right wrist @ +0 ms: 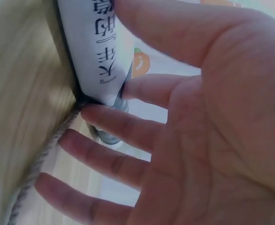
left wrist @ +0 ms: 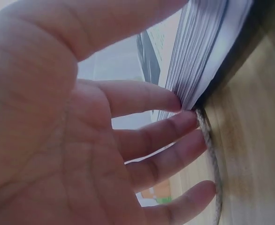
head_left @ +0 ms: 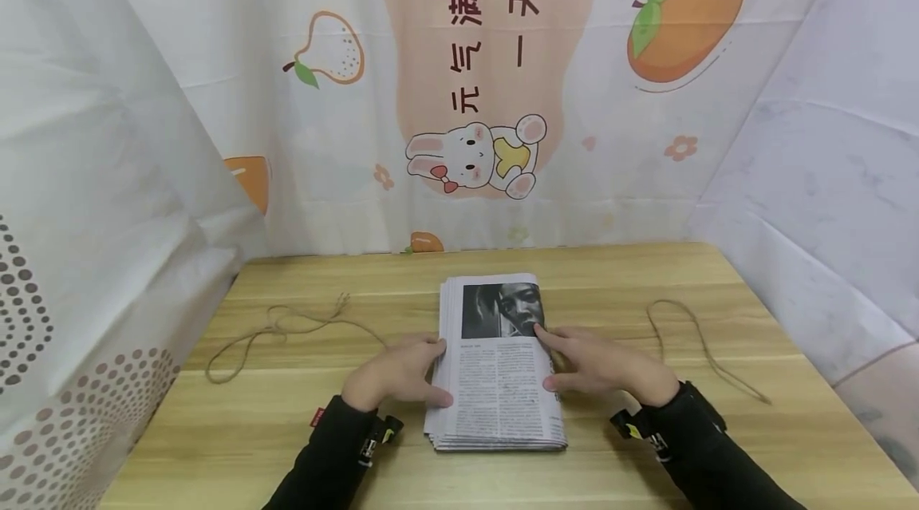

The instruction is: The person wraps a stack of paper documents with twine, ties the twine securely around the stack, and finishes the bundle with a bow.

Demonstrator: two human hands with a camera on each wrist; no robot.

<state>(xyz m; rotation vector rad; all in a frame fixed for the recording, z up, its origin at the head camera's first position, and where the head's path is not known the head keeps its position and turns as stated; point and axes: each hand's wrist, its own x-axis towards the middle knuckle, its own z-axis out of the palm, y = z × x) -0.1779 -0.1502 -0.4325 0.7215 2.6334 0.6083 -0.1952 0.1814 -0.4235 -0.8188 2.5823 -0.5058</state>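
A stack of folded newspapers (head_left: 495, 402) lies on the table in the head view, a black-and-white photo on its top sheet. My left hand (head_left: 402, 373) touches its left side, thumb near the lower edge and fingers spread. On the opposite side, my right hand (head_left: 599, 366) touches the stack, its fingers fairly straight. Layered paper edges (left wrist: 194, 51) show in the left wrist view, and a printed fold (right wrist: 93, 51) in the right wrist view. Thin twine (left wrist: 213, 159) reaches the stack's underside on the left; twine (right wrist: 43, 154) also meets it on the right. Whatever lies beneath is hidden.
The twine's looped left part (head_left: 247, 338) spreads over the wooden table (head_left: 237, 422); its right end (head_left: 739, 386) curves beyond my right hand. A printed curtain (head_left: 323, 175) hangs behind the table, with white cloth (head_left: 108, 175) at the left side.
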